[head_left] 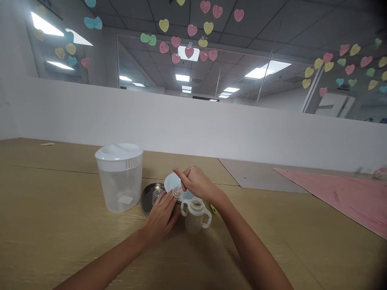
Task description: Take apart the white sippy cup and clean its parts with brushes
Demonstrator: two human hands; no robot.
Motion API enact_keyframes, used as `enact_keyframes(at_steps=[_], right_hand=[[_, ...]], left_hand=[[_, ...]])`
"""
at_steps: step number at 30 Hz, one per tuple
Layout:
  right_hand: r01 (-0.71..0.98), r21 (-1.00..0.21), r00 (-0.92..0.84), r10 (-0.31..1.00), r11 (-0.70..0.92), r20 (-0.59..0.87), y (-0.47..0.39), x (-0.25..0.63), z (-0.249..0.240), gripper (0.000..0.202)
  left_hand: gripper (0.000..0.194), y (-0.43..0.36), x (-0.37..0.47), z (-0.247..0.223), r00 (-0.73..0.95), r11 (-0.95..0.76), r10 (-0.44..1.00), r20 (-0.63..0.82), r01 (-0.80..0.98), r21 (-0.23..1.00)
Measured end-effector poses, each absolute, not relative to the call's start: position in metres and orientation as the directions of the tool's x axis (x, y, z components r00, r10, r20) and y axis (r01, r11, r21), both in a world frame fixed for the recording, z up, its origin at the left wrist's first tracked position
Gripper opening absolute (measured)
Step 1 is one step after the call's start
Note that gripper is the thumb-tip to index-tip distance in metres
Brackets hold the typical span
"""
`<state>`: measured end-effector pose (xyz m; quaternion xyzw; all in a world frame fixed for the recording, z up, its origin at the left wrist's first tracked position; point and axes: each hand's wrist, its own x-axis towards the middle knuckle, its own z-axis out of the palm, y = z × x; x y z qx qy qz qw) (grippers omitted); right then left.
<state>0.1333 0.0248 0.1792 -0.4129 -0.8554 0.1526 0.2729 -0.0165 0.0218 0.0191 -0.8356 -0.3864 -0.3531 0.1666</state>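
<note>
Pinched in the fingers of my left hand (pixel 161 213) is a small whitish round bottle part (pixel 177 192), perhaps a collar or nipple. My right hand (pixel 198 183) is closed just above it, around a thin stick-like thing (pixel 180 188) whose lower end meets the round part. Near my right wrist stands a baby bottle (pixel 194 221) with two white handles, upright and without its top. Behind my left hand lies a round metal tray (pixel 147 198) with a clear dome-shaped piece (pixel 156 196) on it. A pale white dish (pixel 170 181) is partly hidden by my hands.
A translucent bucket (pixel 119 189) with a white lid (pixel 119 151) stands to the left. A bright green item (pixel 213 209) shows beneath my right forearm. Pink cloth (pixel 341 197) covers the table's right side, and a low white wall (pixel 187 129) runs behind.
</note>
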Motion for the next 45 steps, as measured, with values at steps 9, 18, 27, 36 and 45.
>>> enact_keyframes(at_steps=[9,18,27,36,45], right_hand=[[0.594,-0.479,-0.616,0.748,0.647,0.246,0.029,0.123,0.166,0.059],[0.585,-0.436,-0.544,0.729,0.684,0.414,0.027,0.133,0.178,0.06],[0.451,-0.454,-0.688,0.624,0.768,0.371,0.009,0.13,0.184,0.045],[0.465,-0.41,-0.746,0.596,0.785,0.296,0.007,0.13,0.181,0.046],[0.521,-0.494,-0.71,0.675,0.696,0.201,0.023,0.135,0.173,0.044]], left_hand=[[0.046,0.022,-0.016,0.018,0.441,-0.651,0.524,0.728,0.759,0.008],[0.022,0.015,-0.021,0.026,0.308,-0.699,0.499,0.81,0.696,0.165],[0.036,0.012,-0.017,0.031,0.384,-0.746,0.531,0.755,0.635,0.202],[0.05,0.017,-0.018,0.022,0.418,-0.733,0.497,0.76,0.67,0.112],[0.054,0.021,-0.018,0.017,0.431,-0.723,0.454,0.78,0.689,0.041]])
